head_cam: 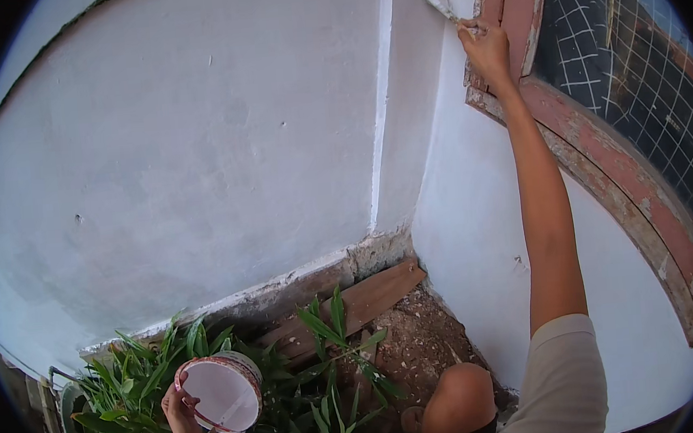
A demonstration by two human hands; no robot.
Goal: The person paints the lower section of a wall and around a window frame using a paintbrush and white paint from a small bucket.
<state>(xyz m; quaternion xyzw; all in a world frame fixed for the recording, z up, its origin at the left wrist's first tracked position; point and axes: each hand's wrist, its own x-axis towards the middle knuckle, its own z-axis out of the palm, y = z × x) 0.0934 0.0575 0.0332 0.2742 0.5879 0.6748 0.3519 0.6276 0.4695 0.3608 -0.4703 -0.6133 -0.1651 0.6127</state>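
Note:
My right hand (488, 48) is raised at the end of an outstretched arm, gripping a paintbrush (438, 3) by its handle. White paint coats the bristles, which lie at or close to the narrow strip of wall in the corner (424, 45); contact cannot be made out. Low on the left, my left hand (180, 406) holds a paint bucket (223, 394) by its rim. The bucket is tilted towards me and whitish inside, with reddish smears around the rim. A bright white painted line (380, 128) runs down the large greyish-white wall (214, 160).
Peeling reddish wooden window frame (616, 146) borders a pane with a grid pattern (589, 45) at right. Leafy plants (330, 395) grow below, some beside a green pot (75, 415). A wooden plank (354, 313) lies on soil (420, 333) by the wall's base. My bent knee (461, 393) is nearby.

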